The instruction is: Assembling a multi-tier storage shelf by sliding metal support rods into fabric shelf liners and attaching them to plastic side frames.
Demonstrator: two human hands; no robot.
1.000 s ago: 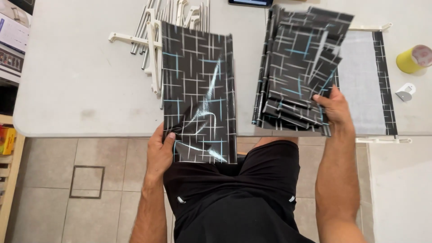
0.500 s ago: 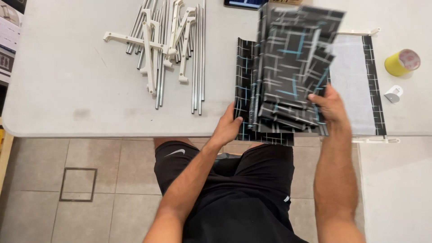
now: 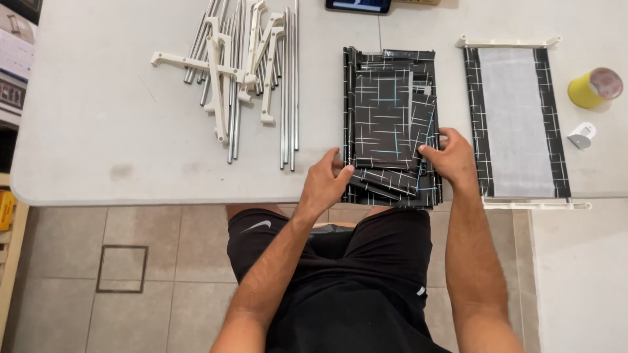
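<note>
The stack of black patterned fabric panels (image 3: 390, 127) at the table's (image 3: 98, 150) near edge is pressed flat between the left hand (image 3: 325, 183) and right hand (image 3: 451, 159), whose spread fingers are best kept squaring its edges evenly.

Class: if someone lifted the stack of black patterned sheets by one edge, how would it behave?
The stack of black patterned sheets would probably sag and fan apart: its layers lie loose and uneven. The glossy surface suggests they slide easily. Both the left hand and right hand steady it.
</note>
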